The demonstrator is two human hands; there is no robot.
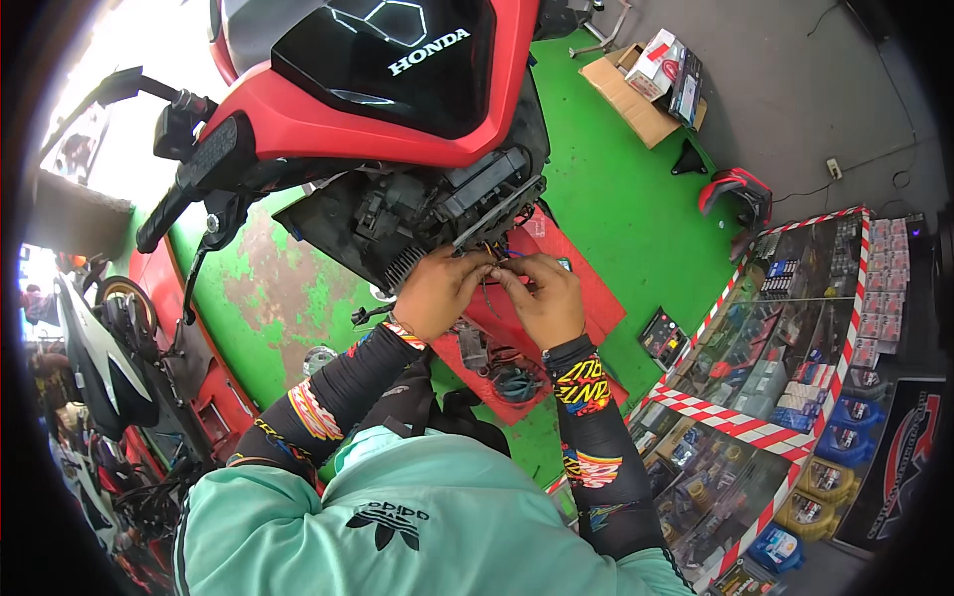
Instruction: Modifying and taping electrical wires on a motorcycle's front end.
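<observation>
Head view shows both hands at the frame centre, under the red motorcycle [378, 119]. Left hand [437, 293] and right hand [542, 298] each pinch thin wires [494, 260], fingertips almost touching.

Red-and-black plastic motorcycle front fairing [378, 94]: glossy, smooth, reflective. Exposed black plastic inner headlight housing [427, 214]: matt, dusty, ribbed. Green painted floor [616, 199]: matt, worn to rusty brown patches at left. Red flat mat [571, 283]: smooth, dull. Mint-green cloth jacket [417, 526]: soft, matt. Black printed stretch-fabric arm sleeves [586, 437]. Far brown cardboard box [636, 99]: matt paper. Right glass display counter [795, 328]: glossy.
</observation>
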